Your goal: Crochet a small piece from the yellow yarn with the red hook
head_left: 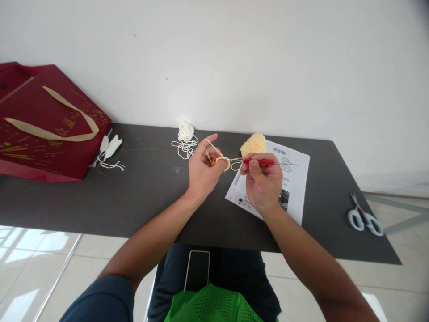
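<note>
My left hand (203,167) is closed in a pinch on a small cream crochet piece (225,162), with cream yarn looped over its raised forefinger. My right hand (262,181) is closed on a red-handled crochet hook (264,162), whose metal shaft points right. The two hands almost touch above the dark table (134,197). A ball of cream yarn (254,144) lies just behind them, its strand running to my left hand.
A printed sheet of paper (295,179) lies under my right hand. White yarn (185,134) sits near the wall, white tasselled bits (110,150) beside a dark red gift bag (43,125) at left. Scissors (363,218) lie at the right edge. A phone (197,270) rests on my lap.
</note>
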